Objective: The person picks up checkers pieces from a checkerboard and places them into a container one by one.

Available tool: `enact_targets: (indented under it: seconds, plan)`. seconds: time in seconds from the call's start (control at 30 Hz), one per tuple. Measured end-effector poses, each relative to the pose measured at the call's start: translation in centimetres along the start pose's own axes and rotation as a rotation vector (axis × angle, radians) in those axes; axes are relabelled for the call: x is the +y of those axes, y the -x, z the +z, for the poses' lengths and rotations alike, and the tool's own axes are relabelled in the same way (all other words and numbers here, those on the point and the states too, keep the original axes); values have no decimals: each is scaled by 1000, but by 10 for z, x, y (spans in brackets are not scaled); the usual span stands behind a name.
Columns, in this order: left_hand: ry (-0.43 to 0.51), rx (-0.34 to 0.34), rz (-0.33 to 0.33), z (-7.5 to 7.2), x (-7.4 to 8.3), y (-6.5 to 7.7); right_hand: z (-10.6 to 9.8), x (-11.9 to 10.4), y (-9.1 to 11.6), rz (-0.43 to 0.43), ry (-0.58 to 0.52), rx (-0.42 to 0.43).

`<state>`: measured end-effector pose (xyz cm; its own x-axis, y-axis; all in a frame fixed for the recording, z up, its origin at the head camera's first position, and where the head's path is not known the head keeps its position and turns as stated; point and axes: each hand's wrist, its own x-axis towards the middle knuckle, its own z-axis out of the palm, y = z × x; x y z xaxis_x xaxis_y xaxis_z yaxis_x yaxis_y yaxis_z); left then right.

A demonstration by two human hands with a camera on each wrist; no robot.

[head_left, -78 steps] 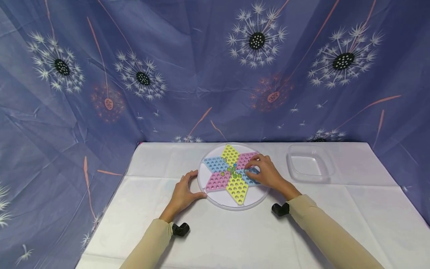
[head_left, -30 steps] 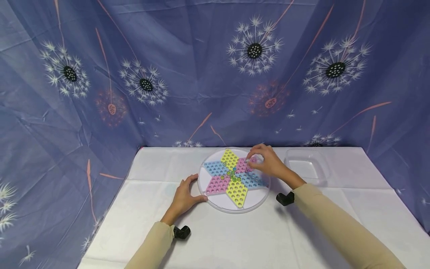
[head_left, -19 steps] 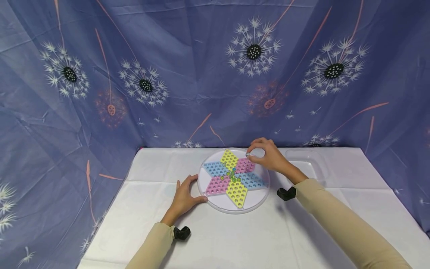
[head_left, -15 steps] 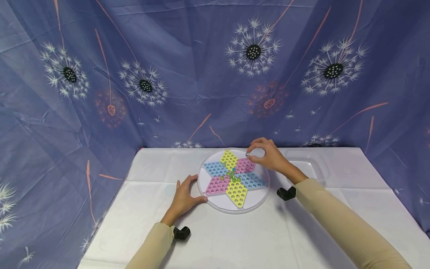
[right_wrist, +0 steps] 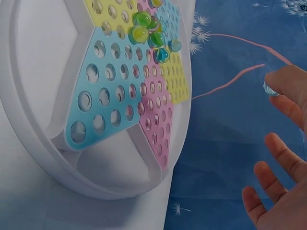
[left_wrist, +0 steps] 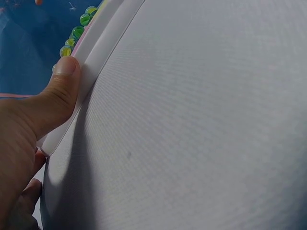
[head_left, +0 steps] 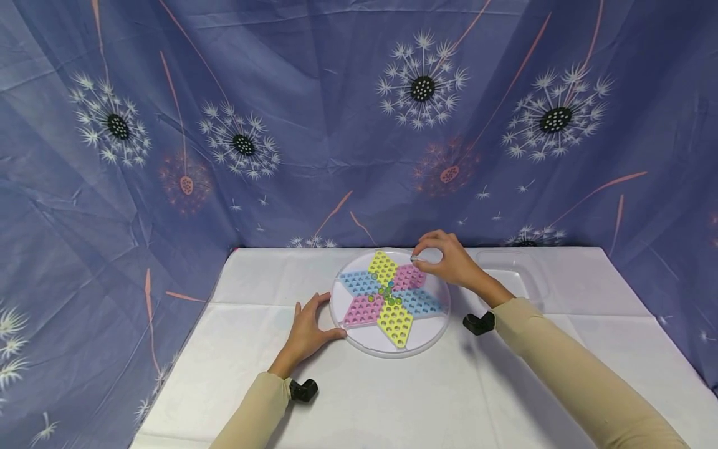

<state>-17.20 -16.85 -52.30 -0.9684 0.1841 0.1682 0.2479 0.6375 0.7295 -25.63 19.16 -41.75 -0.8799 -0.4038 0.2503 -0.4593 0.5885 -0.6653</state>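
Note:
A round white Chinese checkers board [head_left: 359,338] lies on the table, with a star of yellow, pink and blue holed points. Several green, yellow and blue glass marbles [right_wrist: 156,39] sit around its middle. My left hand [head_left: 305,332] is spread at the board's left edge, its thumb and index finger touching the rim; in the left wrist view the thumb [left_wrist: 64,91] lies along it. Above the far right pink point, my right hand [head_left: 451,265] pinches a clear bluish marble [right_wrist: 270,89] between thumb and index finger. The other right fingers are spread apart.
Behind the right hand, a clear plastic container [head_left: 513,274] stands at the back right. White cloth [head_left: 404,399] covers the table. A blue dandelion-print curtain [head_left: 314,125] hangs close behind the table's back edge.
From the right blue point, my right hand has moved back and up over the far pink point, lifting the marble. It has held nearly still for half a second. The left hand has stayed put.

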Motion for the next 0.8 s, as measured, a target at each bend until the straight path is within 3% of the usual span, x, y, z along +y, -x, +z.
enact_targets:
  seconds: [0.4,0.8]
  plan:
    - [9,3,15,-1,1,1,-12,5,6,42,-9,10]
    - [8,8,30,-1,1,0,-50,33,34,115,-4,44]
